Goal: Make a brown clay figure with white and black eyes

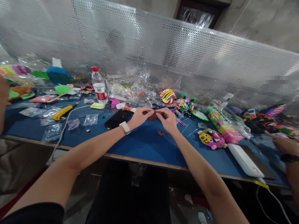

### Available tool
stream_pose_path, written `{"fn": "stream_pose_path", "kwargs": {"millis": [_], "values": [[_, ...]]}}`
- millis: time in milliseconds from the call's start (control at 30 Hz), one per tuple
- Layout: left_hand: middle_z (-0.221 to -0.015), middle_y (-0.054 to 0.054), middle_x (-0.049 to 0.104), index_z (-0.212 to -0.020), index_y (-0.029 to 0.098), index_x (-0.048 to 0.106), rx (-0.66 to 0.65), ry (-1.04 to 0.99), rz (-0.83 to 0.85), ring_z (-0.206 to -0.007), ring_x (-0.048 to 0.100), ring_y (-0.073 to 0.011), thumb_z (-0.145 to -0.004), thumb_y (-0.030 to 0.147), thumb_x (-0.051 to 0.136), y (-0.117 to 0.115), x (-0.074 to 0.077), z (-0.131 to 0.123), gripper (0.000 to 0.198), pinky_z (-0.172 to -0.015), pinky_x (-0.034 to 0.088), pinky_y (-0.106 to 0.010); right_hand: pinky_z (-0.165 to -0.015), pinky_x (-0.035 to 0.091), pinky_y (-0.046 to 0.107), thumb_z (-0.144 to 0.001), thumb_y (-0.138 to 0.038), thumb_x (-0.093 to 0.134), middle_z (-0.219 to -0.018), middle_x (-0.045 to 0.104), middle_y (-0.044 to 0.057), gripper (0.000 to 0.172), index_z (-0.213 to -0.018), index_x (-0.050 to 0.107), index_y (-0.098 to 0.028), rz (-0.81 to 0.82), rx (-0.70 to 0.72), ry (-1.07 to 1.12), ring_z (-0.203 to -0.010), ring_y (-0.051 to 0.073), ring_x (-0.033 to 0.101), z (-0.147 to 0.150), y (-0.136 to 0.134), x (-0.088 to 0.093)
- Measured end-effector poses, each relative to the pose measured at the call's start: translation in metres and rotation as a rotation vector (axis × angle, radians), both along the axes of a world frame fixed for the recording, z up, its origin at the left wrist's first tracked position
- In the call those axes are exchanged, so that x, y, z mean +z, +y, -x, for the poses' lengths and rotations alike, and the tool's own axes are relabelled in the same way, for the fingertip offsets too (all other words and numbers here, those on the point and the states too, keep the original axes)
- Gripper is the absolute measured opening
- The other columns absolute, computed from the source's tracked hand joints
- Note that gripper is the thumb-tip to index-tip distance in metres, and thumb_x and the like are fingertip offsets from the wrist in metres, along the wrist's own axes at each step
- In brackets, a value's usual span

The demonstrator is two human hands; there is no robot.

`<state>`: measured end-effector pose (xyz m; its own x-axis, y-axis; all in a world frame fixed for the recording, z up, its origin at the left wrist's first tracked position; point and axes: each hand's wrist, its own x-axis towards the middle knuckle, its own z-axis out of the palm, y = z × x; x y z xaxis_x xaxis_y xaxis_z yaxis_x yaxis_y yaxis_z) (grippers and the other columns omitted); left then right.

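Note:
Above the blue tabletop (142, 144), my left hand (140, 117) and my right hand (168, 119) meet with fingertips pinched around a brown lump of what looks like modelling clay (153, 117). The fingers cover much of the lump. A smaller brown scrap (162, 133) lies on the table just below my right hand. Beside my left wrist, which wears a pale band (125, 127), rests a black phone (118, 119). An orange-and-white tool (123, 107) lies behind the phone, partly hidden by my left hand.
A red-capped bottle (99, 87), a yellow utility knife (63, 112) and small plastic bags (90, 119) are on the left. Right are a colourful tiger-faced clay piece (212, 138) and a white cabled device (245, 160). Another person's hand (285, 144) is far right. A perforated metal screen (151, 53) stands behind.

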<state>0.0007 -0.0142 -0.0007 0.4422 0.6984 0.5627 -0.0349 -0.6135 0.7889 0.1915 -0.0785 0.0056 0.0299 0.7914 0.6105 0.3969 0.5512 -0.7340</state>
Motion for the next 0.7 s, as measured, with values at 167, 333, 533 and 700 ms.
{"fn": "stream_pose_path", "kwargs": {"millis": [167,333,533,700], "values": [[-0.081,-0.005,0.077,-0.084,0.018,0.077,0.014,0.012,0.004,-0.072,0.067,-0.0153,-0.099,0.046,0.064,0.0012,-0.0001,-0.0005,0.035,-0.069,0.055,-0.028,-0.091,0.060,0.043,-0.092,-0.042,0.075,-0.105,0.075,0.005,0.018,-0.106,0.080,-0.031,0.028,0.009,0.037,-0.096,0.025,0.071,0.0007,0.0015,-0.0023],[-0.092,-0.007,0.080,-0.094,0.018,0.079,0.062,0.051,-0.075,-0.082,0.072,-0.0180,-0.100,0.042,0.063,-0.0015,0.0008,-0.0003,0.030,-0.075,0.057,-0.030,-0.093,0.060,0.043,-0.089,-0.041,0.078,-0.103,0.077,0.005,0.018,-0.102,0.080,-0.029,0.056,-0.017,0.092,-0.096,0.025,0.073,0.0008,0.0028,-0.0037],[-0.106,-0.009,0.081,-0.107,0.019,0.080,0.116,0.125,-0.181,-0.094,0.076,-0.0212,-0.100,0.036,0.066,-0.0052,0.0015,0.0006,0.023,-0.083,0.060,-0.033,-0.090,0.060,0.043,-0.087,-0.040,0.080,-0.100,0.077,0.005,0.015,-0.098,0.083,-0.030,0.047,-0.001,0.110,-0.093,0.024,0.072,-0.0016,0.0050,-0.0062],[-0.103,-0.008,0.082,-0.103,0.019,0.080,0.120,0.121,-0.186,-0.090,0.076,-0.0203,-0.100,0.033,0.065,-0.0056,0.0018,-0.0001,0.021,-0.082,0.060,-0.033,-0.091,0.061,0.044,-0.085,-0.042,0.082,-0.099,0.077,0.005,0.016,-0.095,0.084,-0.030,0.048,-0.009,0.128,-0.093,0.025,0.073,-0.0009,0.0060,-0.0069]]}}
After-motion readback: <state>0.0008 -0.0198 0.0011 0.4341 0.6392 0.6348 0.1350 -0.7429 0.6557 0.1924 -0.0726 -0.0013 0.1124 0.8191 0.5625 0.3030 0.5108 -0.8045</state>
